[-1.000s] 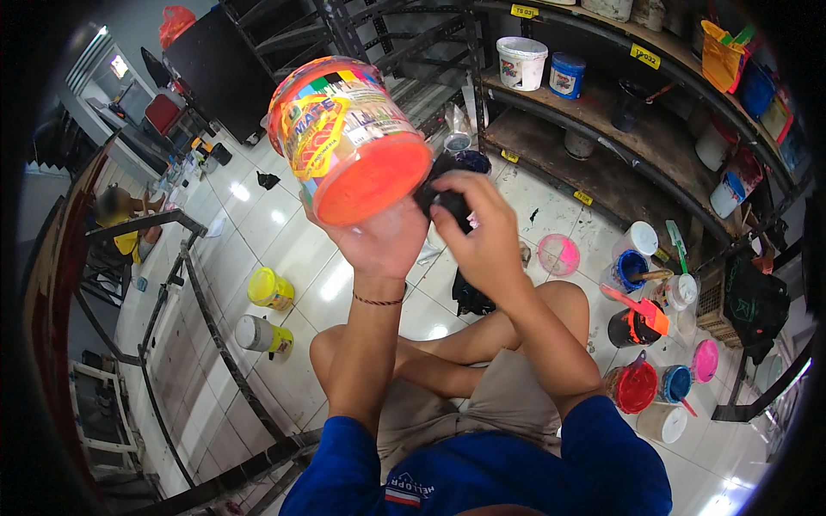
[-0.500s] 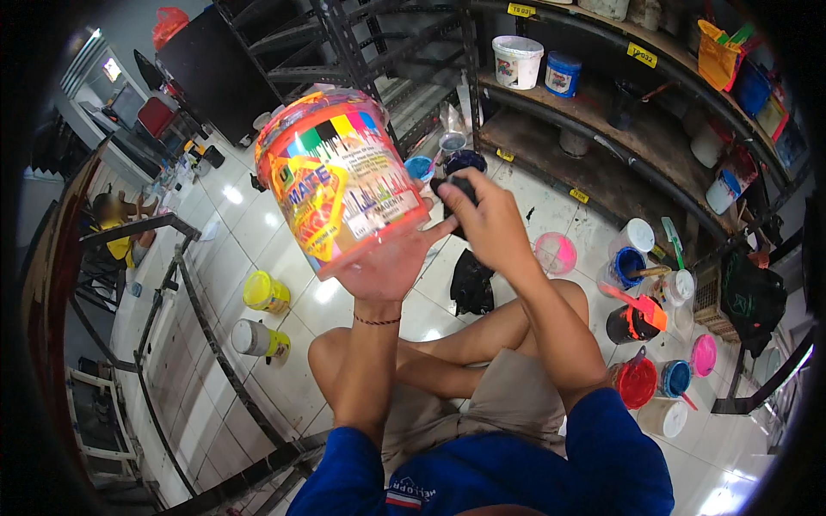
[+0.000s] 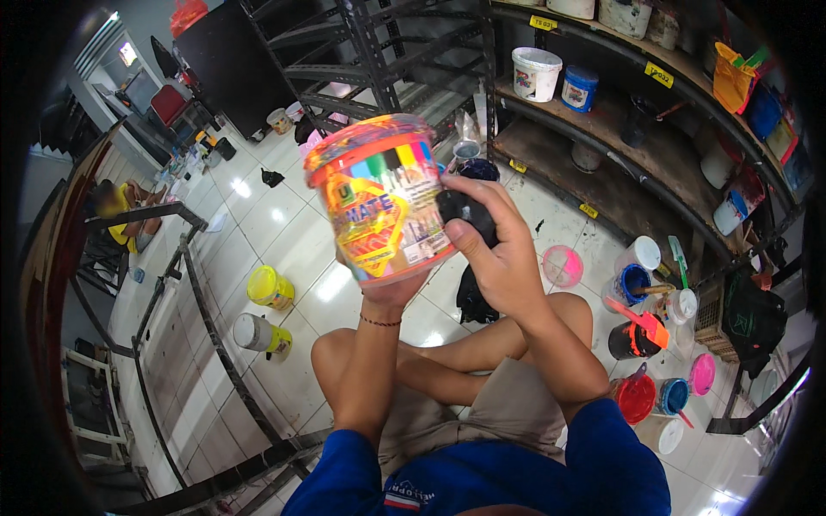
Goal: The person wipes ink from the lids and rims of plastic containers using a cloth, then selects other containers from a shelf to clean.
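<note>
My left hand (image 3: pixel 391 291) holds up an orange paint bucket (image 3: pixel 374 202) from below, most of its fingers hidden behind it. The bucket has a colourful label and a lid smeared with paint, and it tilts slightly. In my right hand (image 3: pixel 503 249) is a crumpled black wad (image 3: pixel 469 215), cloth or plastic, pinched between thumb and fingers. The wad lies against the right side of the bucket, by the label's edge. Another crumpled black piece (image 3: pixel 476 299) rests on the tiles in front of my crossed legs.
Open paint pots, among them a red one (image 3: pixel 635 397) and a blue one (image 3: pixel 674 396), stand to my right. An orange spatula (image 3: pixel 641 322) lies across a black pot. Yellow tubs (image 3: pixel 270 287) are at left, shelves (image 3: pixel 594 146) at far right. A person (image 3: pixel 129 211) sits far left.
The bucket has come lower, to the right and more upright. My right hand has brought the black wad from beside the bucket's lower edge up against its side.
</note>
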`<action>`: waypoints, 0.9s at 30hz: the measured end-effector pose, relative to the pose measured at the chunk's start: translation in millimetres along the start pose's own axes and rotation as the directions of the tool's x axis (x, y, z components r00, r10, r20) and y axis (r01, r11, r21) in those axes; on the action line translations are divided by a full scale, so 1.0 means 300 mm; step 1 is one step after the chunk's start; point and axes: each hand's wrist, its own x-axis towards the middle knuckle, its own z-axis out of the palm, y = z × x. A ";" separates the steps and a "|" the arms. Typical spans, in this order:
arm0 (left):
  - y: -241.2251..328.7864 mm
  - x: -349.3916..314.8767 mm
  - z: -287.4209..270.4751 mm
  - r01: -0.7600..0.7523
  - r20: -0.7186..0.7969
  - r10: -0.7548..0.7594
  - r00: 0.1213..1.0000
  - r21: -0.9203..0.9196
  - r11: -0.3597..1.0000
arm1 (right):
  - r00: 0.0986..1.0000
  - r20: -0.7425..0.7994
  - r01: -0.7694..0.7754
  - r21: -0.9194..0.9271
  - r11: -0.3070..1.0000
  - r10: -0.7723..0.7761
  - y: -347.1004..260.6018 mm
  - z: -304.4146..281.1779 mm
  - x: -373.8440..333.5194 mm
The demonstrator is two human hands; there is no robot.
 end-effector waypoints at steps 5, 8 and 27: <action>0.070 0.008 -0.020 0.236 -0.131 -0.215 0.968 0.168 0.957 | 0.996 -0.089 -0.017 -0.099 0.995 0.008 0.018 -0.026 -0.005; 0.068 -0.046 -0.067 0.209 -0.085 -0.194 0.977 0.231 0.950 | 0.996 -0.081 -0.048 -0.079 0.996 0.041 0.027 -0.010 -0.015; 0.006 -0.093 -0.048 0.198 -0.148 -0.152 0.977 0.375 0.906 | 0.928 -0.256 -0.206 0.254 0.945 0.272 0.108 -0.006 0.086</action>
